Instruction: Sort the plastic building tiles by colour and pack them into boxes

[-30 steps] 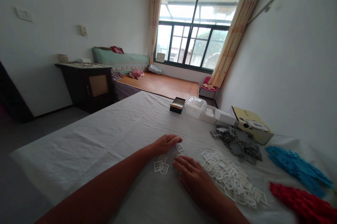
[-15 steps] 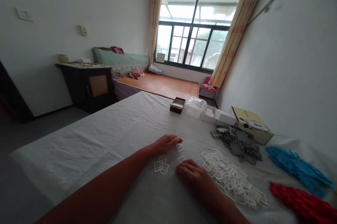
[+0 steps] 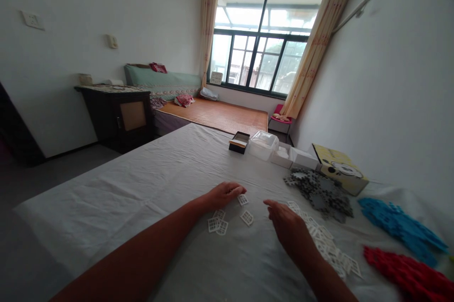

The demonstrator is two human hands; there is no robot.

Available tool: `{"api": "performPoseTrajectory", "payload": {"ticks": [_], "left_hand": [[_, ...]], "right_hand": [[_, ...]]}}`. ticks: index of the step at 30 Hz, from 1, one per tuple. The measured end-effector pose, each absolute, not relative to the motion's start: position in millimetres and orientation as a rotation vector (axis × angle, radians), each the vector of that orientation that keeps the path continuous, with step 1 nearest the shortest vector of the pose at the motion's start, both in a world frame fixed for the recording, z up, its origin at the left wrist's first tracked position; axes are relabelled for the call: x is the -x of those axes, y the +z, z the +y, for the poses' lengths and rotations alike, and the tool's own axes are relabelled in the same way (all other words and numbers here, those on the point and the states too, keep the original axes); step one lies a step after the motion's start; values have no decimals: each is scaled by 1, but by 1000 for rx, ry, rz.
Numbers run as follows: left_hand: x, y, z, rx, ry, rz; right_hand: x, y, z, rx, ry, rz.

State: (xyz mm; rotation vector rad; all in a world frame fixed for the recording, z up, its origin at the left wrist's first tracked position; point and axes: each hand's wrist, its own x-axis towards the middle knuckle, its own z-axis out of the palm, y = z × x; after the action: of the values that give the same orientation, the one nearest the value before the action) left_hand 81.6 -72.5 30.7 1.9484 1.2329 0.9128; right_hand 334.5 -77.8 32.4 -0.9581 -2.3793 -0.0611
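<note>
My left hand point(image 3: 224, 194) lies flat on the white tablecloth point(image 3: 149, 183), fingers stretched toward a small white lattice piece point(image 3: 242, 199). Just below it lie three joined white pieces point(image 3: 217, 222), and a single white piece point(image 3: 247, 217) lies loose to their right. My right hand point(image 3: 287, 226) hovers over the left edge of the pile of white pieces point(image 3: 326, 245), fingers loosely curved and pointing left, holding nothing I can see.
Piles of grey pieces point(image 3: 321, 190), blue pieces point(image 3: 400, 226) and red pieces point(image 3: 407, 273) lie to the right. Behind them stand a yellow box point(image 3: 338, 167), white boxes point(image 3: 294, 156), a clear plastic tub point(image 3: 263, 143) and a small dark box point(image 3: 239, 141). A dark cabinet point(image 3: 117, 112) stands at the left.
My right hand has moved right, from beside the small pieces to the white pile. A single white piece now lies uncovered where it was. The left hand has stayed put.
</note>
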Motion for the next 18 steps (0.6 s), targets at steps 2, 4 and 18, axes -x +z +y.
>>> {"api": "performPoseTrajectory", "payload": {"ticks": [2, 4, 18], "left_hand": [[-81, 31, -73, -1943, 909, 1227], [-82, 32, -74, -1945, 911, 1228], [-84, 32, -74, -1947, 929, 1240]], "right_hand": [[-343, 39, -74, 1104, -151, -2421], [-347, 46, -74, 1191, -202, -2468], [-292, 30, -119, 676, 105, -2726]]}}
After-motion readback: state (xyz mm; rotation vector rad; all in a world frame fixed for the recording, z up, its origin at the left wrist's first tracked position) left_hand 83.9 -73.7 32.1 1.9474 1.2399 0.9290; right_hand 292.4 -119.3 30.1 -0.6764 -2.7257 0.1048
